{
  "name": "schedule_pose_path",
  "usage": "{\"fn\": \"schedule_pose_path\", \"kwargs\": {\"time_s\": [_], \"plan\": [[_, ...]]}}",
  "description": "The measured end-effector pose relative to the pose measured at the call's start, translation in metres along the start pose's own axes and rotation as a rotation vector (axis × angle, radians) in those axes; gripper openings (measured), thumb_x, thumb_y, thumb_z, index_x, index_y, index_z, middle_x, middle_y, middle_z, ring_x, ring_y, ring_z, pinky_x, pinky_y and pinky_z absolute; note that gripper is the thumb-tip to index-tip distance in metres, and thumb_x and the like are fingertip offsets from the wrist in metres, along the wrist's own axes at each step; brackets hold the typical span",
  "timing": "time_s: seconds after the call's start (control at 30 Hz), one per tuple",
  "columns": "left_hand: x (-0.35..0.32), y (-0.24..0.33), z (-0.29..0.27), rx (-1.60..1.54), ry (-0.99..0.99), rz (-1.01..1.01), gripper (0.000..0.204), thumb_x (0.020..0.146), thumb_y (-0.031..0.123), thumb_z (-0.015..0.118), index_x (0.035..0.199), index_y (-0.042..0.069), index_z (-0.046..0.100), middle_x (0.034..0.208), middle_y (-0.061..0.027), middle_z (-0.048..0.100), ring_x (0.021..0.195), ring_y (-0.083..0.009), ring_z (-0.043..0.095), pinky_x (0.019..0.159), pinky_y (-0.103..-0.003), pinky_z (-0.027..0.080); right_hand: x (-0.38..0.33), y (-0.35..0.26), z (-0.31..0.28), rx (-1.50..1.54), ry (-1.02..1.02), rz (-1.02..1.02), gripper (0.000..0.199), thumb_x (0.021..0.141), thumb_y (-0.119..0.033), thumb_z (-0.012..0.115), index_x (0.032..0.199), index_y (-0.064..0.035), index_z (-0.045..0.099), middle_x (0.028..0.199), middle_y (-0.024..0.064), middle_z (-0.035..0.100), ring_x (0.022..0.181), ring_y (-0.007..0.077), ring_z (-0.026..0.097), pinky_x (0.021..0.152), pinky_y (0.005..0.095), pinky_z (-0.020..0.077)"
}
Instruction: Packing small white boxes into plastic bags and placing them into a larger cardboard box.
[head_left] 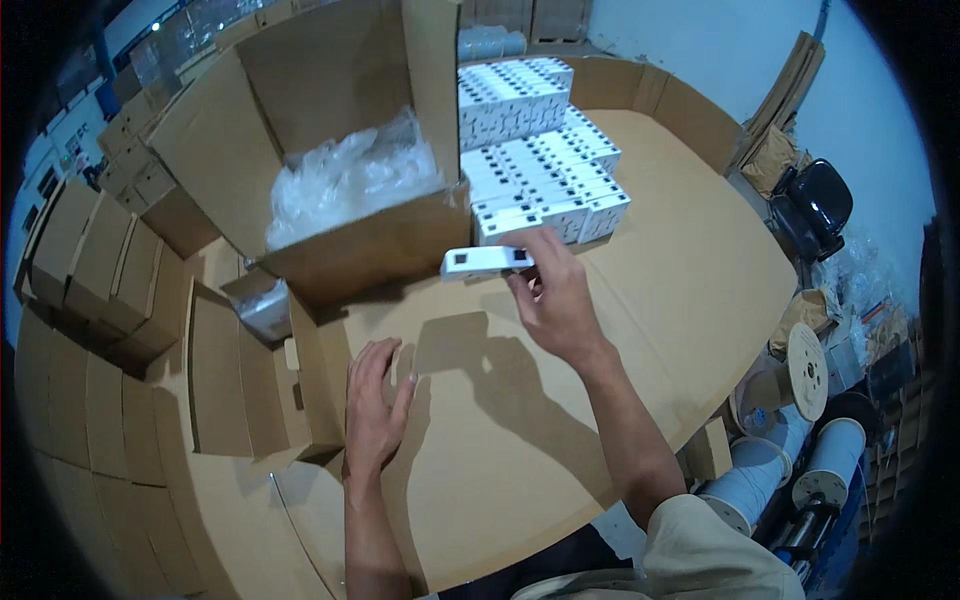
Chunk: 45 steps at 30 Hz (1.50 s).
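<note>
With the clock centred on the held white box (485, 262) and twelve at the top of my view, the hands stand apart; the right hand (550, 300), at four o'clock, is clamped on the box's right end between thumb and fingers; the left hand (375, 410), at seven, is empty, its fingers loosely spread just beside the small carton (220, 380) at eight; whether it touches the worktop (690, 290) I cannot tell.

I judge the step in hand to be the handling of this single box, which its shadow suggests is raised, near the stacked white boxes (540, 175) at one o'clock; the next move, as I read it, calls for a steady pinch, perhaps with the left hand as second support.

The large carton (370, 250), holding clear plastic wrap (345, 180), crowds ten o'clock; its upright flap bars eleven; the broadest bare room runs from two to six; beyond the worktop's edge at four lie spools (808, 370).
</note>
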<state>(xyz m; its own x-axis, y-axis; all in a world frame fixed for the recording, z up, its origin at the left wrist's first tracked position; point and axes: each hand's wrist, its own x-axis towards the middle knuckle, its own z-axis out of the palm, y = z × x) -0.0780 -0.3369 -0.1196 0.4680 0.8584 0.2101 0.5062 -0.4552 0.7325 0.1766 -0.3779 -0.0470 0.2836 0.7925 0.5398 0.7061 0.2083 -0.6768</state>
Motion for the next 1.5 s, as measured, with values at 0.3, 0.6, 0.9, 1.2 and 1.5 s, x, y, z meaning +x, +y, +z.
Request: {"fn": "schedule_pose_path", "kwargs": {"time_s": [0.3,0.6,0.9,1.2,1.5], "plan": [[0.003,-0.019,-0.003,-0.978,0.089,-0.433,0.031,0.108,0.032,0.051,0.129,0.009,0.051,0.091,-0.0053,0.066,0.075,-0.0121,0.064,0.071,-0.026,0.053,-0.049,-0.011,0.067,0.054,-0.202,-0.187,0.043,0.079,0.009,0.062,0.118,-0.0078,0.059,0.115,0.0133,0.057,0.096,0.0367,0.067,0.075,0.0455,0.0581],[0.015,-0.021,0.001,-0.866,0.181,-0.26,0.043,0.097,0.004,0.064,0.137,-0.001,0.048,0.118,-0.0136,0.065,0.102,-0.0157,0.064,0.087,-0.032,0.057,-0.051,0.01,0.081,0.351,-0.223,0.006,0.029,0.085,0.006,0.064,0.113,0.0003,0.059,0.133,0.0186,0.053,0.106,0.0306,0.067,0.086,0.0392,0.0586],[0.014,-0.028,0.0,-0.552,0.149,-0.163,0.035,0.092,-0.006,0.063,0.127,-0.005,0.058,0.116,-0.0137,0.069,0.109,-0.0203,0.068,0.096,-0.033,0.055,-0.046,0.024,0.085,0.312,-0.316,0.187,0.035,0.087,0.003,0.07,0.114,-0.0012,0.048,0.103,0.0192,0.067,0.101,0.0321,0.069,0.087,0.04,0.056],[0.012,-0.019,-0.004,-0.373,0.104,-0.182,0.035,0.089,-0.005,0.067,0.123,-0.003,0.059,0.112,-0.0162,0.071,0.107,-0.0235,0.07,0.095,-0.035,0.055,-0.046,0.029,0.083,0.274,-0.384,0.152,0.041,0.086,0.005,0.069,0.121,-0.0024,0.05,0.109,0.0215,0.068,0.106,0.0352,0.069,0.091,0.0429,0.0556],[0.005,-0.008,-0.009,-0.26,0.176,-0.111,0.053,0.084,-0.009,0.061,0.135,0.0,0.049,0.125,-0.0158,0.062,0.116,-0.0212,0.062,0.1,-0.033,0.052,-0.043,0.026,0.078,0.324,-0.413,0.133,0.046,0.082,0.006,0.061,0.127,0.0001,0.049,0.117,0.0231,0.066,0.114,0.0355,0.066,0.098,0.0429,0.0534]]}}
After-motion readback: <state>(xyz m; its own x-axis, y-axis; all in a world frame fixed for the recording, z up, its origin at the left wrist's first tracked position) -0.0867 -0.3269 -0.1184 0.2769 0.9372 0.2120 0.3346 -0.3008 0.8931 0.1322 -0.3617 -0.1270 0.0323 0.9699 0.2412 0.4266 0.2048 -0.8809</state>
